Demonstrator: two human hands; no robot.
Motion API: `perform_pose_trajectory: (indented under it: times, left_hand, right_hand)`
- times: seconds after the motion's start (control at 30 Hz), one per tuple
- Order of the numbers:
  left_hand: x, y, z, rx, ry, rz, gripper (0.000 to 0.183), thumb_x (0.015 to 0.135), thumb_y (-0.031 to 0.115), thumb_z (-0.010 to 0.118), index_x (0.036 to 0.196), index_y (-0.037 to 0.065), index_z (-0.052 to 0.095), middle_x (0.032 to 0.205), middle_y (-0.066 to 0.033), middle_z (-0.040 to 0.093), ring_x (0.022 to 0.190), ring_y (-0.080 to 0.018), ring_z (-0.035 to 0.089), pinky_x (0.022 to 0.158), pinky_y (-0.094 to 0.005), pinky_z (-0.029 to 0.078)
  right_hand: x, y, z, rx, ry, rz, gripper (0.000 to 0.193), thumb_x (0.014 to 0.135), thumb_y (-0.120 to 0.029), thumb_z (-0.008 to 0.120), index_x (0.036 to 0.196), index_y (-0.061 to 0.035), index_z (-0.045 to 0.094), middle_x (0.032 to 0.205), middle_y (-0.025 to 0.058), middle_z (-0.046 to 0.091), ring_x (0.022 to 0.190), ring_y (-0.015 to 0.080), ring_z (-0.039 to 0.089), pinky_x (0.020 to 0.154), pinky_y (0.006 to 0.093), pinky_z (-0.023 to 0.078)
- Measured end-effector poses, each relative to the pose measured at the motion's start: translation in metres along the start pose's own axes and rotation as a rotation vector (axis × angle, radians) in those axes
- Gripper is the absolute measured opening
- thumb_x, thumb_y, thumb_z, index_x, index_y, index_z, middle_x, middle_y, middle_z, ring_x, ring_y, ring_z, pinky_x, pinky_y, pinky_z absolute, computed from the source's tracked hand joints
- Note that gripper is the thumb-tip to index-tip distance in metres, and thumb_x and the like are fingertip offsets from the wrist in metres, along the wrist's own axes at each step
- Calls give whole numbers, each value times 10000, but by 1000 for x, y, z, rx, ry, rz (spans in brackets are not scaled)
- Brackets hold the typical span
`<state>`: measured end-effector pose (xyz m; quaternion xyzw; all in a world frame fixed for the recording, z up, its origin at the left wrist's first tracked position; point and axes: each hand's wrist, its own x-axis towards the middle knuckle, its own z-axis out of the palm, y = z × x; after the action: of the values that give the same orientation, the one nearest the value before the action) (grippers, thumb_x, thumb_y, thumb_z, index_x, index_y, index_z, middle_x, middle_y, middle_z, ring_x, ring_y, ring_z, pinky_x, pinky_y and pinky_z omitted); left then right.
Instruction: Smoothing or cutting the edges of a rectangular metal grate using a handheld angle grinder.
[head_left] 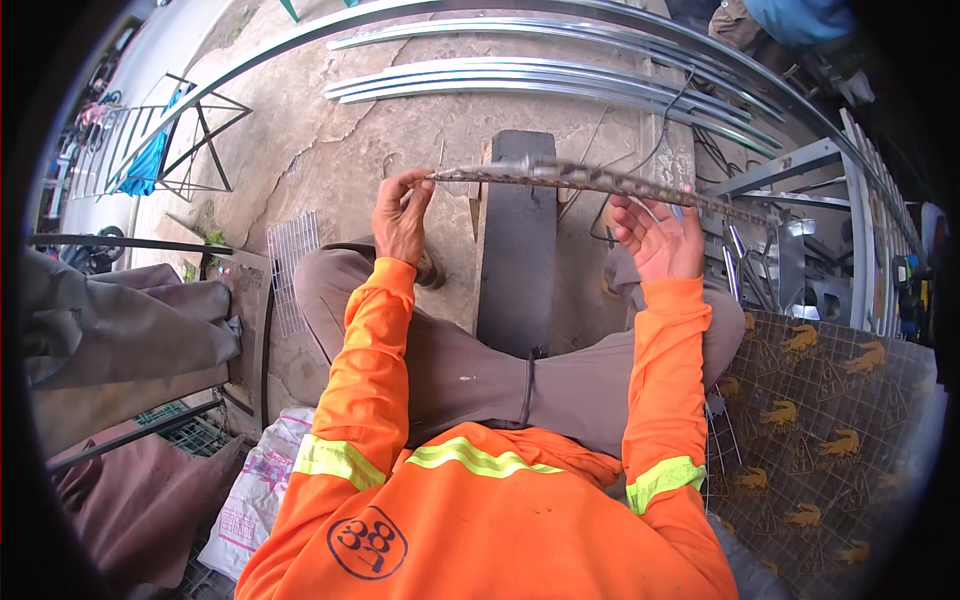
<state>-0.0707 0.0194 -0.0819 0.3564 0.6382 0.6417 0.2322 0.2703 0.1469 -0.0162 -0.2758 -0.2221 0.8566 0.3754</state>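
A long, thin, ridged metal rod (pixel 590 178) spans the space in front of me, slightly bowed and partly blurred. Its left end is pinched between the thumb and fingers of my left hand (pixel 402 222). Farther along, my right hand (pixel 662 240) holds the rod loosely from below, palm turned up and fingers bent against it; the rod runs on past this hand to the right. Beneath the rod, a dark flat board or beam (pixel 516 265) extends away from me between my bent legs.
Shiny metal tubes (pixel 500 80) lie on the concrete beyond my hands. A metal frame (pixel 830 165) stands at right, beside a dark patterned sheet (pixel 820 430). Wire mesh (pixel 292 270) and grey cloth (pixel 130 320) are at left. Another person (pixel 790 25) is at the far right.
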Motion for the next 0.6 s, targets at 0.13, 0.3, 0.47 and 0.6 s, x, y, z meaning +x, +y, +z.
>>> perform_pose_trajectory:
  times: [0.13,0.3,0.47,0.6]
  left_hand:
    - [11,38,-3,471,-70,462,149,904,28,693,1032,102,696,1143,-101,635,969,-216,621,789,-301,521]
    - [-12,36,-12,760,-152,784,162,873,17,701,1017,86,683,1187,-150,618,986,-274,652,791,-356,551]
    - [-31,19,-11,665,-176,701,191,852,-32,703,1005,79,681,1250,-183,539,990,-267,650,820,-358,590]
    - [-34,13,-12,645,-164,667,166,873,-22,689,1007,76,679,1267,-197,521,1037,-283,638,873,-370,589]
  right_hand:
    - [10,-13,-11,524,-457,83,897,1011,-628,362,1539,82,212,1536,366,300,1281,519,501,1078,573,427]
    - [21,-5,-28,563,-703,-21,1033,954,-753,258,1573,55,82,1634,293,101,1477,475,237,1207,588,193]
    - [30,-14,-30,492,-781,-4,1044,944,-767,251,1575,48,84,1632,297,100,1484,466,228,1208,601,173]
    - [36,-14,-27,482,-793,31,1057,935,-780,245,1576,46,92,1630,303,102,1490,460,218,1210,603,164]
